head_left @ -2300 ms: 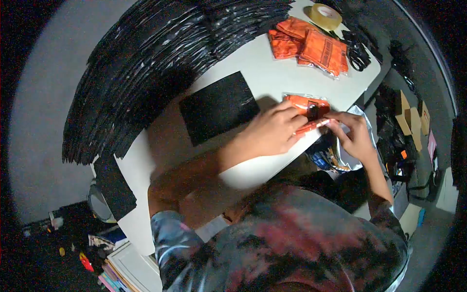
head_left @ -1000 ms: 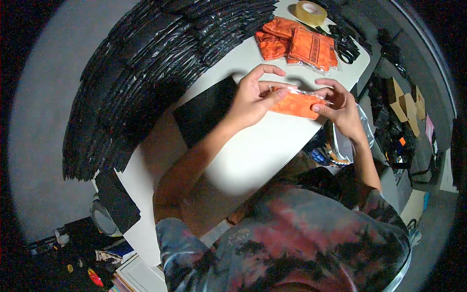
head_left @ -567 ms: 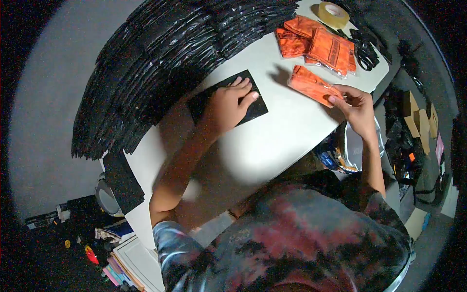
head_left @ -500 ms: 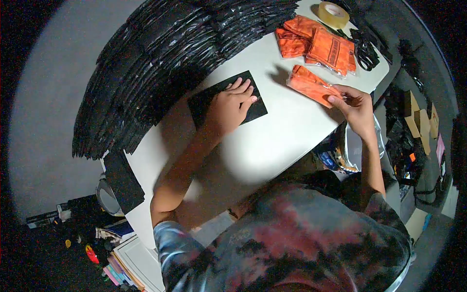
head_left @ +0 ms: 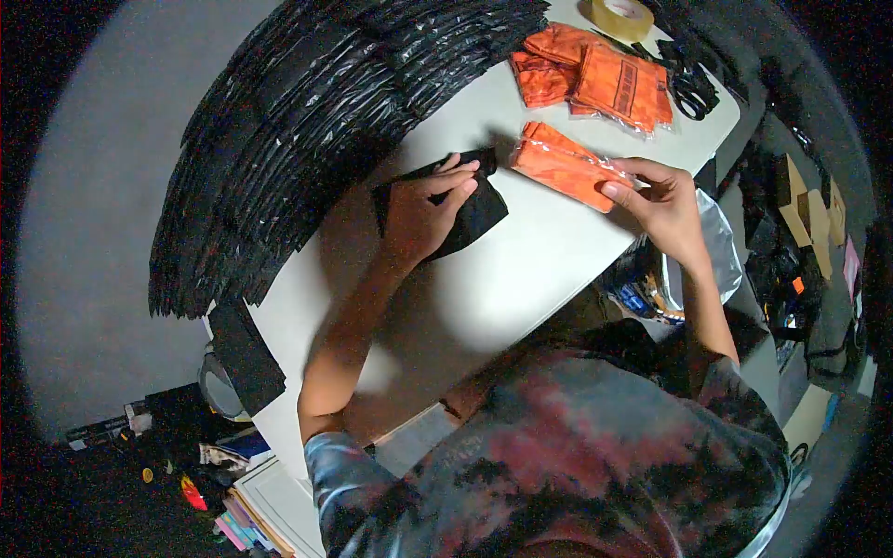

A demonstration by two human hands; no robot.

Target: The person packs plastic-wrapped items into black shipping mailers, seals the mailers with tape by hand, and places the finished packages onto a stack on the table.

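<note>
Between the thumb and fingers of my right hand (head_left: 662, 206) is the end of a folded orange packet (head_left: 567, 166) in clear plastic, raised over the white table (head_left: 521, 270). My left hand (head_left: 426, 209) rests on a black sheet or bag (head_left: 479, 216), its fingers pinched on the upper part, which is creased and lifted. Several orange packets (head_left: 619, 86) lie in a pile farther back, beyond the held one.
A long fanned stack of black bags (head_left: 326, 121) covers the table's far left side. Clear tape (head_left: 621, 17) and black scissors (head_left: 690, 91) lie at the back right. Another black piece (head_left: 244, 358) hangs at the left edge. An open silvery bag (head_left: 712, 256) is below the right edge.
The black piece, flat under my spread left hand before, is now bunched under its fingers. Earlier both hands held the orange packet; now only my right hand does, farther left than half a second ago.
</note>
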